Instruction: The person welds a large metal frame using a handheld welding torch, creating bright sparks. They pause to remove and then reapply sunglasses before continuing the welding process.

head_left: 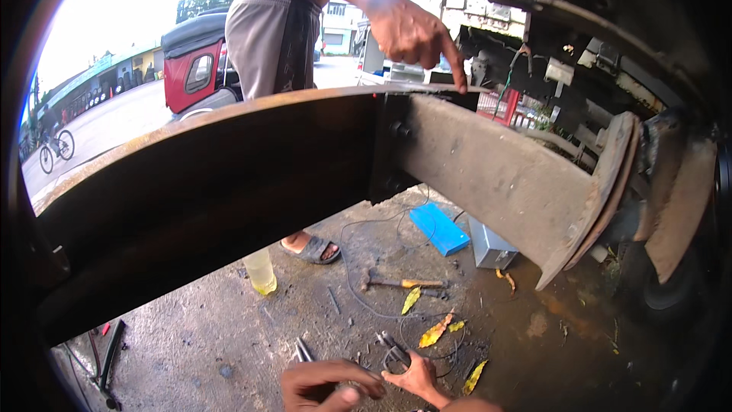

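My left hand (pixel 328 383) is at the bottom centre, its fingers loosely curled and the thumb apart; nothing shows between them. Just beyond it are short grey metal rods (pixel 303 350). Beside it, my right hand (pixel 420 378) closes on a dark two-pronged metal tool (pixel 391 346); its exact kind is unclear. A thin dark cable (pixel 349 268) loops over the ground near this tool. Above both hands spans a large steel beam (pixel 221 175), bolted to a weathered grey beam section (pixel 488 152). Another person's hand (pixel 415 34) points a finger down onto the beam's top edge.
On the stained concrete are a hammer (pixel 400 283), a blue flat box (pixel 439 229), a grey metal box (pixel 489 246), yellow leaves (pixel 436 330) and a bottle of yellowish liquid (pixel 261 273). The other person's sandalled foot (pixel 314 249) stands beyond the beam. A wheel (pixel 663 275) is at right.
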Motion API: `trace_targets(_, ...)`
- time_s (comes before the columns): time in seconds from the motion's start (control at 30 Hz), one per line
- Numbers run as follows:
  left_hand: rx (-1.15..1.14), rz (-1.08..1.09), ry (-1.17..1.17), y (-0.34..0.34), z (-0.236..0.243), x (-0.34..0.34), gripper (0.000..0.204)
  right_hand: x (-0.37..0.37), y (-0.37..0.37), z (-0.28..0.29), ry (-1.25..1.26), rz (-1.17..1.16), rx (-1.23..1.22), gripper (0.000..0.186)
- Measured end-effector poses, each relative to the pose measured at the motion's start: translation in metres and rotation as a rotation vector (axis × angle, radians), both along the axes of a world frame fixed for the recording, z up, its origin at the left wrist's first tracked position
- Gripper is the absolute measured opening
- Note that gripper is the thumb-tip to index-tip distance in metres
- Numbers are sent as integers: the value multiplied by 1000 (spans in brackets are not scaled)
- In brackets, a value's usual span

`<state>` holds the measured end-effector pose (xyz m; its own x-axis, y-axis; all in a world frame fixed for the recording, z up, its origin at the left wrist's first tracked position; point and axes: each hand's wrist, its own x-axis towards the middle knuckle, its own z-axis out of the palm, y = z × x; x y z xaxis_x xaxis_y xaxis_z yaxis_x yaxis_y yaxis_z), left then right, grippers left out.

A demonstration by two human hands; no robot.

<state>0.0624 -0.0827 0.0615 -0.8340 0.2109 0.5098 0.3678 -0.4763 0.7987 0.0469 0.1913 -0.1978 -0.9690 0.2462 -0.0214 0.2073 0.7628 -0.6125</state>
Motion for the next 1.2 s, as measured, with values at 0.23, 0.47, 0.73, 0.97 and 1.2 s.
trace_targets(0.23, -179, -420, 9, -3, -8, -12, 28, 9, -31, 24, 244, -47, -177, 61)
trace_targets(0.47, -227, -484, 138, -14, -6, -18, 27, 6, -28, -11, 179, -122, -209, 57)
trace_targets(0.73, -225, -532, 102, -14, -10, -18, 31, 20, -40, -4, 115, -99, -284, 54)
trace_targets(0.97, -233, -511, 107, -15, -16, -19, 32, 22, -41, -17, 9, -23, -250, 61)
trace_targets(1.2, 156, -426, 99, -8, -36, -36, 39, 10, -32, -16, 87, -65, -301, 53)
